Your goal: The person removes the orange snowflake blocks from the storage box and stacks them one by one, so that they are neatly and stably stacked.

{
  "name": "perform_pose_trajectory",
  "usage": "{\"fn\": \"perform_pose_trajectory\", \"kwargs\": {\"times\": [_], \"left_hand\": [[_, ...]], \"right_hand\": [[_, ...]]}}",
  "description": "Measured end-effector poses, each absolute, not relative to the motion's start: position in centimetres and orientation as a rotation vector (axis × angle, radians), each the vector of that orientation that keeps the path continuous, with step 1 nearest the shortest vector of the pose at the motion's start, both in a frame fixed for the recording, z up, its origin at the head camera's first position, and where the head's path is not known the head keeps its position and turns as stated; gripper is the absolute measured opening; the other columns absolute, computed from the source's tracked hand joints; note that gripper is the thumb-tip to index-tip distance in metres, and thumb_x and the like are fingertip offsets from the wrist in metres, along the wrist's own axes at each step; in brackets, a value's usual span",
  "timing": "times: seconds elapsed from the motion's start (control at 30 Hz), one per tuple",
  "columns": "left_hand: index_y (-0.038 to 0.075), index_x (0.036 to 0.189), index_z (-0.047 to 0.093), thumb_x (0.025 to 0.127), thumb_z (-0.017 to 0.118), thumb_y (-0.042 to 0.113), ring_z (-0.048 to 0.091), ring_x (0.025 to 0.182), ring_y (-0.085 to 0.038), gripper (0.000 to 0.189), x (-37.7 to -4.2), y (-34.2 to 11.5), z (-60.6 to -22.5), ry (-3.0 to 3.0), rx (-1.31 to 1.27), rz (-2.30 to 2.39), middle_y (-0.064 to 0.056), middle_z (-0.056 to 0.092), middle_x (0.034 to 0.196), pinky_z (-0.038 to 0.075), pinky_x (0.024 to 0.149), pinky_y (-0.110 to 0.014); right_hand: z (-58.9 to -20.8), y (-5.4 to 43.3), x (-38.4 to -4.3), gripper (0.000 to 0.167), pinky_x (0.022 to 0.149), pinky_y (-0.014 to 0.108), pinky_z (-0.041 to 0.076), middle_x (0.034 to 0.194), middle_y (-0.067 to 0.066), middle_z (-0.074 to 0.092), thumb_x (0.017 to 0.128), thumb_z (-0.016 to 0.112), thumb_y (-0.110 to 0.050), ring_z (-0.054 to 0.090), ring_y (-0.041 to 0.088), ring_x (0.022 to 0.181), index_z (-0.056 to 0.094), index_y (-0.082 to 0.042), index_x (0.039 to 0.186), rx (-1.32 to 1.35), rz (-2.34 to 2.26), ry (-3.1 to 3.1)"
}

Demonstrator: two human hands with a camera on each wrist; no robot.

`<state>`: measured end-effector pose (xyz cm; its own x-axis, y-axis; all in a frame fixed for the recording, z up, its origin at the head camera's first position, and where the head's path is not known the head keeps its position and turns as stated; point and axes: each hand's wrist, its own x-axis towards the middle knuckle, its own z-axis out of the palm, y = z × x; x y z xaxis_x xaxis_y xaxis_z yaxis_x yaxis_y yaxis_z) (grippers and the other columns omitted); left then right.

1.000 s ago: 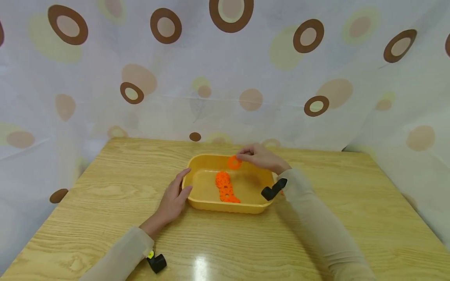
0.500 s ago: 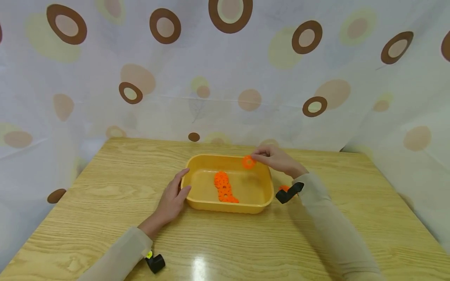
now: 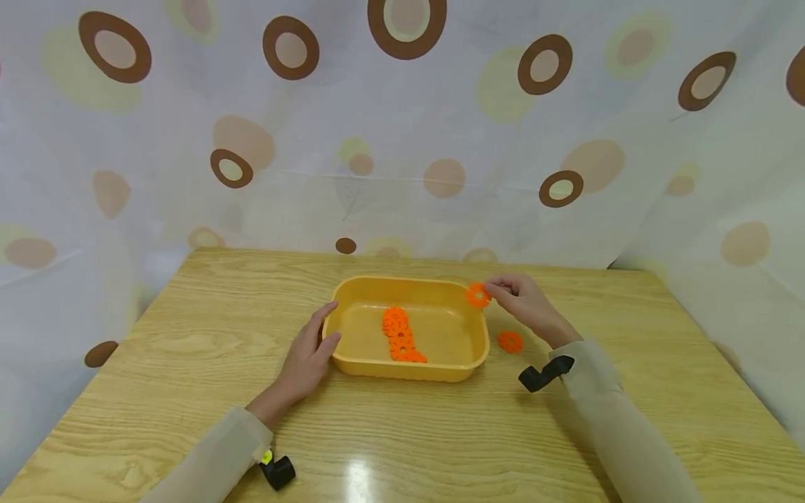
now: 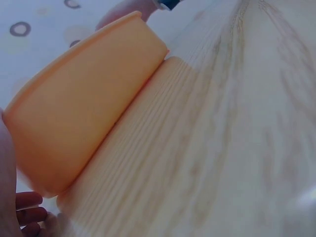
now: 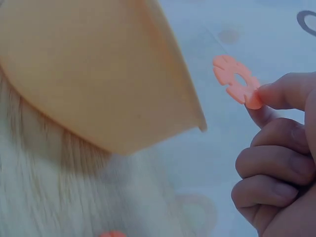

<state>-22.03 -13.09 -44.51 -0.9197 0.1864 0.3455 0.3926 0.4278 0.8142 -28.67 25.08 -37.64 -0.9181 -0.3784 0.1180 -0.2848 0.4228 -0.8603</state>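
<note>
A yellow plastic basin [image 3: 402, 371] stands on the table with several orange notched discs [image 3: 401, 334] lying in an overlapping row inside it. My left hand [image 3: 307, 360] holds the basin's left end, thumb and index finger at the rim; in the left wrist view other fingers curl by its outer corner. Between thumb and index finger, my right hand [image 3: 527, 307] pinches a flat orange notched disc with a hole in its middle [image 5: 236, 79], raised near the basin's right back corner. Another orange disc [image 3: 510, 341] lies on the table just right of the basin.
The wooden table [image 3: 402, 440] spreads around the basin. A white curtain with brown and beige circles [image 3: 390, 140] hangs behind and at both sides. Each wrist carries a small black camera, such as the right one [image 3: 544, 374].
My right hand has moved right with the pinched disc, from over the basin to its right edge. The disc on the table has come fully into view. My left hand stays put.
</note>
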Motion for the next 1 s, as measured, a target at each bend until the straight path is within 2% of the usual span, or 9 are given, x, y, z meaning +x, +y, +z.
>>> {"fn": "perform_pose_trajectory", "kwargs": {"times": [0.2, 0.33, 0.7, 0.8, 0.87, 1.0], "left_hand": [[0.003, 0.146, 0.034, 0.1, 0.048, 0.012, 0.037, 0.135, -0.041, 0.049, -22.0, -13.1, -44.6, -2.477, -0.517, -1.496, -0.025, 0.037, 0.148, 0.032, 0.108, -0.058], [0.003, 0.147, 0.034, 0.1, 0.048, 0.012, 0.036, 0.136, -0.041, 0.049, -22.1, -13.1, -44.6, -2.476, -0.521, -1.498, -0.025, 0.036, 0.148, 0.031, 0.108, -0.058], [0.004, 0.147, 0.034, 0.1, 0.047, 0.011, 0.035, 0.136, -0.041, 0.049, -22.1, -12.9, -44.8, -2.479, -0.517, -1.48, -0.025, 0.036, 0.148, 0.03, 0.109, -0.059], [0.002, 0.147, 0.033, 0.1, 0.047, 0.011, 0.034, 0.137, -0.041, 0.049, -22.2, -13.0, -44.8, -2.47, -0.528, -1.497, -0.025, 0.036, 0.149, 0.029, 0.109, -0.057], [0.002, 0.147, 0.033, 0.1, 0.047, 0.011, 0.034, 0.138, -0.04, 0.049, -22.1, -13.0, -44.7, -2.467, -0.527, -1.506, -0.024, 0.035, 0.149, 0.029, 0.11, -0.057], [0.002, 0.146, 0.034, 0.1, 0.048, 0.011, 0.034, 0.138, -0.039, 0.049, -22.2, -12.9, -44.6, -2.453, -0.537, -1.519, -0.024, 0.036, 0.149, 0.029, 0.11, -0.056]], "right_hand": [[-38.4, 27.5, -28.0, 0.034, 0.05, 0.031, 0.03, 0.054, -0.004, 0.03, 0.103, 0.047, -0.025, 0.024, 0.017, 0.046, 0.06, 0.007, 0.1, -0.565, -1.572, 2.515], [-38.6, 28.8, -27.8, 0.036, 0.05, 0.032, 0.029, 0.054, -0.005, 0.027, 0.103, 0.046, -0.025, 0.022, 0.015, 0.046, 0.058, 0.009, 0.102, -0.528, -1.546, 2.478], [-40.2, 31.1, -28.7, 0.03, 0.053, 0.026, 0.03, 0.056, -0.006, 0.028, 0.1, 0.052, -0.025, 0.025, 0.008, 0.05, 0.066, 0.001, 0.103, -0.496, -1.186, 2.548], [-40.6, 31.3, -28.8, 0.03, 0.053, 0.025, 0.031, 0.056, -0.006, 0.031, 0.1, 0.053, -0.027, 0.026, 0.008, 0.048, 0.067, -0.001, 0.104, -0.457, -1.154, 2.539], [-40.7, 31.4, -28.8, 0.031, 0.054, 0.025, 0.033, 0.058, -0.004, 0.04, 0.099, 0.054, -0.027, 0.03, 0.008, 0.049, 0.068, -0.001, 0.105, -0.444, -1.148, 2.527], [-40.7, 31.6, -28.7, 0.03, 0.063, 0.023, 0.039, 0.079, 0.001, 0.063, 0.098, 0.056, -0.026, 0.044, 0.008, 0.063, 0.07, -0.001, 0.107, -0.483, -1.097, 2.547]]}}
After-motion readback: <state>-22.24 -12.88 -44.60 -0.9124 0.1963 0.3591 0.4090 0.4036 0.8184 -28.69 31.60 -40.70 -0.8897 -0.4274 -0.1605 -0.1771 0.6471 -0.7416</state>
